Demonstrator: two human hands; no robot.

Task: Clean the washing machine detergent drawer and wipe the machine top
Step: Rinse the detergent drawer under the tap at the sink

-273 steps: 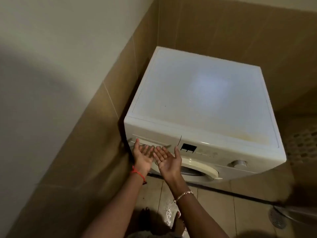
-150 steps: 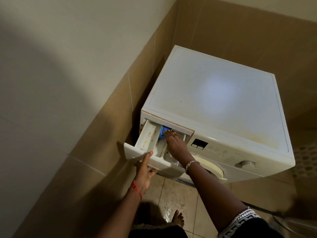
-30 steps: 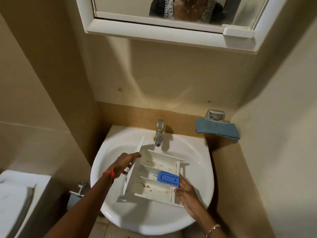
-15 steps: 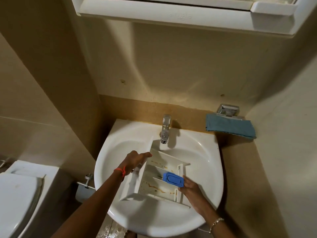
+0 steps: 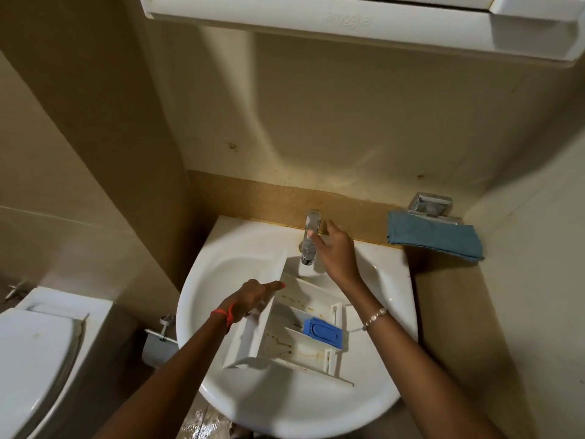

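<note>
The detergent drawer (image 5: 285,343) is lying in the sink (image 5: 202,296), its far end sitting just under the tap (image 5: 310,239), presumably so that water will be falling straight into the stained compartments. The left hand (image 5: 253,297) is gripping the drawer's front panel, with the forefinger lying straight along the panel's top edge and the other fingers curling round it; this appears to be steadying the drawer against sliding on the curved basin. The right hand (image 5: 335,251) is reaching to the tap with fingers apart and mostly straight, the thumb touching the tap's side, not closing round it. The blue insert (image 5: 323,332) is sitting in the drawer's right-hand compartment. The drawer is filling most of the basin, leaving narrow room along its right side and more at its left. A blue cloth (image 5: 435,239) is hanging from the soap holder (image 5: 430,205) to the right, near the sink.
</note>
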